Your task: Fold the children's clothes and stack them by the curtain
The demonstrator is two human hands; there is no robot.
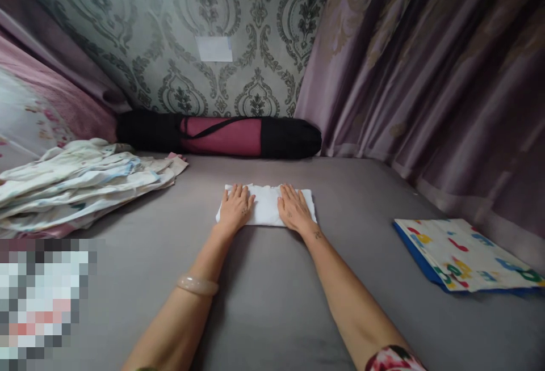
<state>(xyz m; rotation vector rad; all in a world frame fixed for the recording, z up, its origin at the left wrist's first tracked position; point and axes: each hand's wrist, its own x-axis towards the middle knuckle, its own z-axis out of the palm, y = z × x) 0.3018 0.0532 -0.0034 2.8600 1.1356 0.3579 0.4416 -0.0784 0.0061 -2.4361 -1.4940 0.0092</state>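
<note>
A white cloth (pixel 266 206), folded into a flat rectangle, lies on the grey sheet (pixel 272 303) in front of me. My left hand (pixel 237 206) rests flat on its left part, fingers stretched out and pointing away from me. On its right part lies my right hand (pixel 293 207), palm down with the fingers extended. A strip of the cloth shows between the two hands. A pale bangle (pixel 198 286) circles my left forearm.
A long black and maroon bag (pixel 221 135) lies along the patterned wall (pixel 258 30). Rumpled light fabric (pixel 85 178) is heaped at the left. A folded colourful printed cloth (pixel 468 254) with a blue underside lies at the right, near the purple curtain (pixel 426 76).
</note>
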